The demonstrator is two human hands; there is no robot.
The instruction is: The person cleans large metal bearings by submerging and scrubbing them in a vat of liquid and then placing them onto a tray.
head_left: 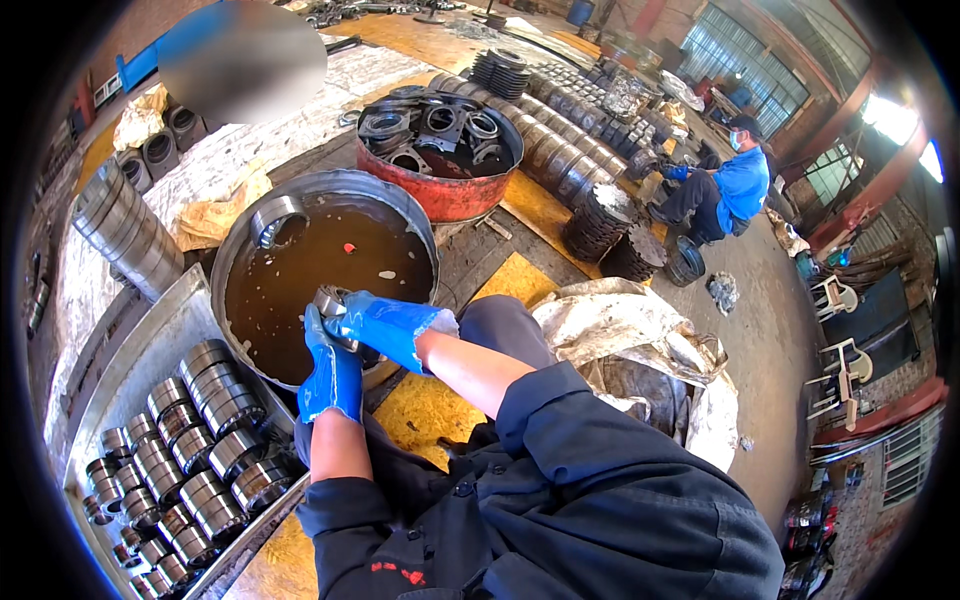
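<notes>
Both my hands wear blue rubber gloves and come together over the near edge of a round metal tub (222, 290) of brown liquid. A shiny metal ring (328, 300) sits between them, mostly covered by the gloves. My left hand (330, 368) is closed on its near left side. From the right, my right hand (378, 326) reaches across and grips the same ring. Another metal ring (272, 218) leans against the tub's far left wall, partly in the liquid. A small red piece (349, 248) floats near the middle.
Left of me, a metal tray (82, 400) holds rows of shiny rings. Behind the tub, a red drum (440, 192) contains dark metal parts in liquid. A crumpled white sack (640, 330) lies at my right. A person in blue (742, 185) sits farther right, beside stacked discs (600, 225).
</notes>
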